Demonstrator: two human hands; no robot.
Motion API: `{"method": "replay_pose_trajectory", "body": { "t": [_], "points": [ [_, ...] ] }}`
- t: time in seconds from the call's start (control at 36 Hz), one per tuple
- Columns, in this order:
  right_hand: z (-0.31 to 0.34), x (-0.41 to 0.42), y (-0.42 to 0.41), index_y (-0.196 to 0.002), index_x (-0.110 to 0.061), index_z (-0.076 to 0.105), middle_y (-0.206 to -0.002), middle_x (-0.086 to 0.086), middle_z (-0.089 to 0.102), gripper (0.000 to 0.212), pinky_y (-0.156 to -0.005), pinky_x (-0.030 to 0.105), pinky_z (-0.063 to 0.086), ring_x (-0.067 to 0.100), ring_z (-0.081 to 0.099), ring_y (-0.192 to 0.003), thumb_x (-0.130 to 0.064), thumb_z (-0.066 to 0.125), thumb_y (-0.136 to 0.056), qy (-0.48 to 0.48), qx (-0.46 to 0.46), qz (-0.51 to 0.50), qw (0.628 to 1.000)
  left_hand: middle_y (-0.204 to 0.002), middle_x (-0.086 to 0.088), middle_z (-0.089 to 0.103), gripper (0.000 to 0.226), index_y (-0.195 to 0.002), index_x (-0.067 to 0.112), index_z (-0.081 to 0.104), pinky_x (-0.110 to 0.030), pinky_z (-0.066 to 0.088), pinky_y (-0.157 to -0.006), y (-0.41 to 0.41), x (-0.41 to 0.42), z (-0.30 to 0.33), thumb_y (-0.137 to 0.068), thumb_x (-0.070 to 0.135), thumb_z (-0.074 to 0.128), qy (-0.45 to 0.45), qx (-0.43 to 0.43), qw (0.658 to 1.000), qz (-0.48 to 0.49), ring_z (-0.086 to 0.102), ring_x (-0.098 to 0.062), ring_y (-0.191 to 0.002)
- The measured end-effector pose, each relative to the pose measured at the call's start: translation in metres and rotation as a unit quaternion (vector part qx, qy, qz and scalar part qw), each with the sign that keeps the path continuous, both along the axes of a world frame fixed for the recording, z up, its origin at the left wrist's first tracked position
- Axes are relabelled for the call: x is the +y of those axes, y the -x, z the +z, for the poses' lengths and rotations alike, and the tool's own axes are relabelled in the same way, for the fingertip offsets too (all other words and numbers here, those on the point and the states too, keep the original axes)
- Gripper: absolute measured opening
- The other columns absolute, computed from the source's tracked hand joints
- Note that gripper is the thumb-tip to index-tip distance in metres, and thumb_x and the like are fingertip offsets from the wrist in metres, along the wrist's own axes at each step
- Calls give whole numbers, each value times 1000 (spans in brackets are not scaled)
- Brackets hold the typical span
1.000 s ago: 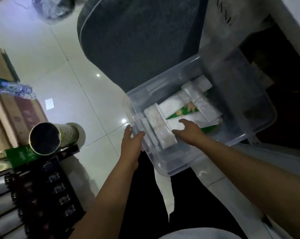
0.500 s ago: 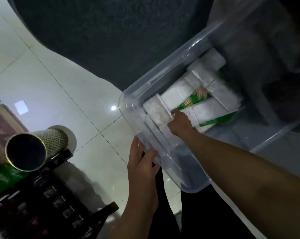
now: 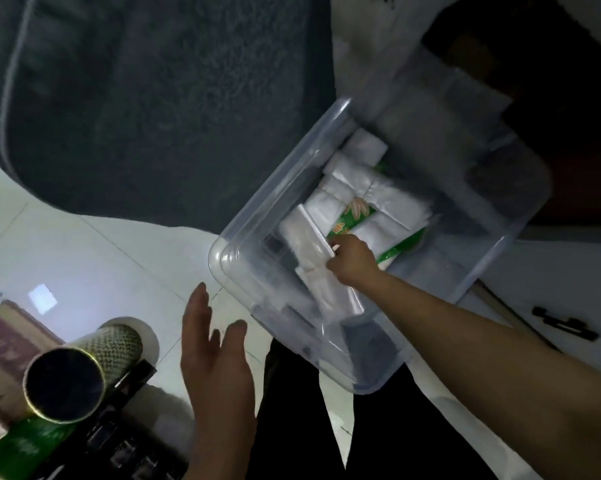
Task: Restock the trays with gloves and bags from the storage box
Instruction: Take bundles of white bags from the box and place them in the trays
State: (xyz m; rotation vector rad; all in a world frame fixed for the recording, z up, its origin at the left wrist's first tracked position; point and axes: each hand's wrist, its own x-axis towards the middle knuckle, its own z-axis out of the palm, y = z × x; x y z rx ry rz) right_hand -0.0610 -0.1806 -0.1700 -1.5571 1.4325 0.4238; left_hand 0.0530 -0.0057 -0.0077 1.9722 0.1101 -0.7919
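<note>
Far left: a woven-patterned tube [image 3: 84, 375] lying on its side, dark open end toward the camera, resting over a dark tray [image 3: 126, 441]. Beside it, the left hand [image 3: 216, 368], released, fingers straight and spread, hovering above the white tiled floor [image 3: 95, 268], just short of the box's near corner. Further right, a clear plastic storage box [image 3: 275, 188] holding white folded packets [image 3: 340, 188] and a green printed pack [image 3: 354, 220]. Inside it, the right hand [image 3: 352, 259], fingers curled around a white packet [image 3: 309, 242].
</note>
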Motion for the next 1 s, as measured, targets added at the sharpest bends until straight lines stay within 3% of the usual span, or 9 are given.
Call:
{"method": "replay_pose_trajectory", "body": {
  "t": [0.11, 0.22, 0.31, 0.36, 0.44, 0.53, 0.64, 0.81, 1.0],
  "points": [
    [66, -20, 39, -84, -21, 67, -73, -2, 65, 20, -59, 24, 39, 20, 62, -71, -5, 69, -72, 43, -63, -116, 990, -127, 27, 62, 50, -121, 48, 62, -25, 42, -99, 1, -34, 8, -83, 15, 56, 28, -12, 992, -122, 54, 10, -120],
    [126, -26, 91, -86, -18, 68, -78, 3, 70, 22, -62, 33, 52, 24, 66, -72, -1, 72, -72, 95, -111, -221, 964, -112, 11, 69, 33, -109, 40, 68, -22, 46, -83, 12, -100, -28, -86, 16, 64, -6, 173, 964, -204, 64, -6, -102],
    [154, -21, 130, -78, -30, 64, -77, -1, 64, 31, -56, 30, 50, 21, 59, -65, -1, 73, -75, 117, -131, -291, 941, -115, -2, 64, 39, -126, 29, 63, -29, 46, -82, 28, -151, -75, -88, 19, 64, -62, 262, 929, -254, 60, -16, -101],
    [162, -14, 153, -75, -34, 65, -76, -3, 65, 35, -56, 32, 50, 19, 60, -64, -1, 73, -76, 116, -133, -328, 928, -113, -3, 62, 40, -129, 23, 59, -30, 47, -78, 38, -180, -104, -89, 20, 63, -80, 302, 913, -263, 58, -17, -97],
    [159, -3, 179, -74, -32, 66, -74, -5, 66, 34, -60, 39, 53, 22, 62, -66, 1, 73, -77, 108, -132, -393, 903, -109, -6, 56, 16, -106, 19, 62, -27, 44, -65, 48, -213, -135, -91, 21, 60, -102, 334, 900, -261, 53, -16, -80],
    [147, 5, 193, -87, -26, 66, -88, 8, 66, 30, -69, 52, 57, 34, 66, -79, 3, 71, -79, 94, -132, -447, 880, -116, -12, 60, 36, -123, 7, 60, -29, 48, -59, 58, -235, -165, -89, 17, 65, -116, 321, 915, -215, 61, -24, -91],
    [133, 12, 199, -96, -19, 68, -90, 10, 67, 28, -74, 59, 58, 40, 66, -89, 4, 70, -80, 94, -137, -478, 863, -131, -16, 60, 50, -135, 6, 53, -39, 54, -80, 76, -254, -189, -88, 15, 69, -121, 327, 925, -152, 60, -32, -115],
    [124, 21, 210, -87, -25, 70, -83, 4, 71, 32, -73, 58, 58, 37, 69, -83, 6, 71, -78, 100, -160, -511, 839, -136, -17, 58, 42, -136, 1, 53, -50, 45, -105, 96, -270, -210, -95, 8, 61, -57, 377, 924, -32, 59, -35, -118],
    [126, 29, 229, -85, -30, 72, -82, 1, 73, 35, -68, 54, 59, 31, 71, -75, 5, 70, -79, 113, -156, -516, 835, -139, -20, 56, 40, -138, 0, 51, -51, 41, -109, 108, -287, -214, -99, 6, 53, -15, 392, 919, 25, 54, -38, -127]
  ]
}}
